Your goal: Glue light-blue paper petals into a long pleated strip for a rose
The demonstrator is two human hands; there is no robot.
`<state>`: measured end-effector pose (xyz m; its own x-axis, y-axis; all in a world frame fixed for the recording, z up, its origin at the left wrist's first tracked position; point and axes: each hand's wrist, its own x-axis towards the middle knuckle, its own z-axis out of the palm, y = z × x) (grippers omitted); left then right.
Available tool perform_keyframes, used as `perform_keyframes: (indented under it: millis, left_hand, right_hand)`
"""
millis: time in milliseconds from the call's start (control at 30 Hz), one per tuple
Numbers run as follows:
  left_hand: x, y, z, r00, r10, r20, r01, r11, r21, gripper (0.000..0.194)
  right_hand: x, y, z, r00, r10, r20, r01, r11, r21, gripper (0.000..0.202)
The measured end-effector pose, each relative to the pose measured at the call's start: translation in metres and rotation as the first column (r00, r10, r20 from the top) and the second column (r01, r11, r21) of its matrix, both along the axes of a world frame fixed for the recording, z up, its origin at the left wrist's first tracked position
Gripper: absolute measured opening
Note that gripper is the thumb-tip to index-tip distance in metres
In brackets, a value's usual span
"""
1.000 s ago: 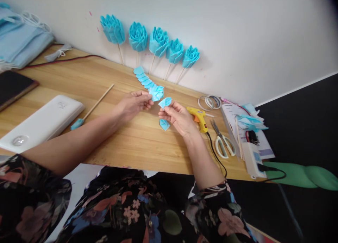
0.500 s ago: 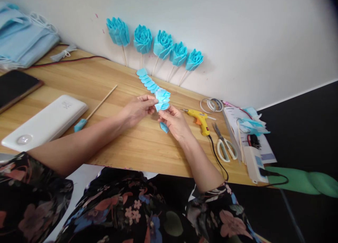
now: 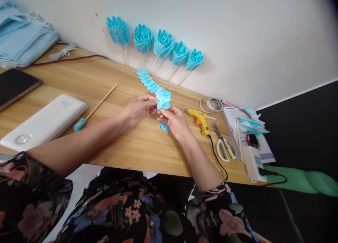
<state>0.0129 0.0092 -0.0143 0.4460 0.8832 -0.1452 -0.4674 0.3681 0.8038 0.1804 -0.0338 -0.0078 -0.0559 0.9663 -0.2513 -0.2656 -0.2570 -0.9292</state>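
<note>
Between my two hands is a bunch of folded blue fabric petals (image 3: 164, 97). My left hand (image 3: 141, 109) pinches it at the left edge, while my right hand (image 3: 175, 121) grips the lower right edge with thumb and fingers. Just beyond it, a row of overlapping blue petals (image 3: 148, 81) lies on the wood. A single blue petal (image 3: 164, 127) rests below my right fingers. Left of my left hand lies a thin wooden stick (image 3: 101, 103) with a blue wrapped bud (image 3: 79, 124) at its end. Parts of my fingers are hidden behind the bunch.
Several blue fabric roses (image 3: 143, 38) on sticks lean against the wall. A yellow glue gun (image 3: 200, 120), scissors (image 3: 224, 144) and tape rolls (image 3: 211, 105) lie right, by a white power strip (image 3: 254, 163). Left are a white power bank (image 3: 44, 121), a phone (image 3: 17, 88) and face masks (image 3: 23, 38).
The bunch of petals and both hands have shifted very slightly, the bunch a little to the right. Both hands keep their hold on it.
</note>
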Motion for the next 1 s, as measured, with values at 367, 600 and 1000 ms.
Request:
perform_keyframes:
  millis: [367, 600, 1000]
  left_hand:
    - [0.0, 0.0, 0.001, 0.996, -0.07, 0.047, 0.068, 0.997, 0.046, 0.024]
    - [0.0, 0.002, -0.004, 1.0, 0.0, 0.024, -0.001, 0.999, 0.04, 0.016]
    - [0.002, -0.001, -0.001, 0.996, -0.044, -0.077, 0.051, 0.994, 0.095, 0.017]
  right_hand:
    - [0.003, 0.002, -0.003, 1.0, 0.019, -0.006, -0.019, 0.999, 0.029, 0.039]
    - [0.005, 0.0, 0.002, 0.985, 0.142, 0.101, -0.147, 0.988, 0.038, 0.044]
    - [0.002, 0.0, 0.003, 0.963, -0.054, 0.265, 0.017, 0.99, 0.141, 0.037]
